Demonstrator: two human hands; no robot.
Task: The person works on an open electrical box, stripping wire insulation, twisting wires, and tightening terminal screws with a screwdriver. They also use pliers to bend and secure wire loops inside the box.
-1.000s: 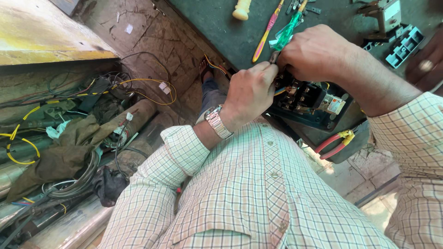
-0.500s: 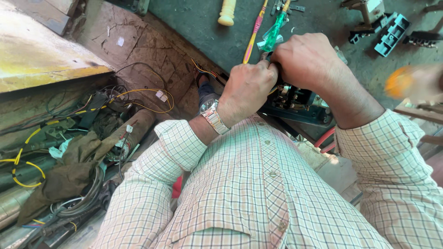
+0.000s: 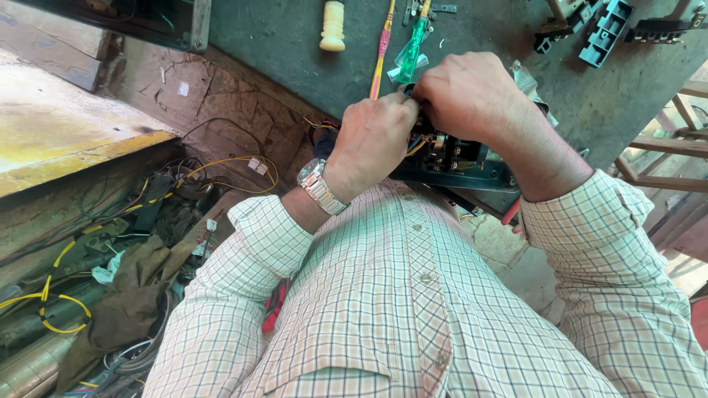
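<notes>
Glossy translucent green plastic forms the screwdriver handle (image 3: 408, 55); the workbench (image 3: 295, 44) looks matt, rough; the wristwatch (image 3: 318, 186) shiny metal.

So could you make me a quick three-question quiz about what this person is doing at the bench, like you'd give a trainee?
1. True or false: both hands are on the dark electrical part at the bench edge.
2. What is worn on the wrist of the left hand?
A. a red band
B. a metal watch
C. nothing
3. Fill in: the screwdriver lying just beyond the right hand has a see-through ____ handle.

Key
1. True: both hands close over its top.
2. B: the metal watch sits above the checked shirt cuff.
3. Green.
</notes>
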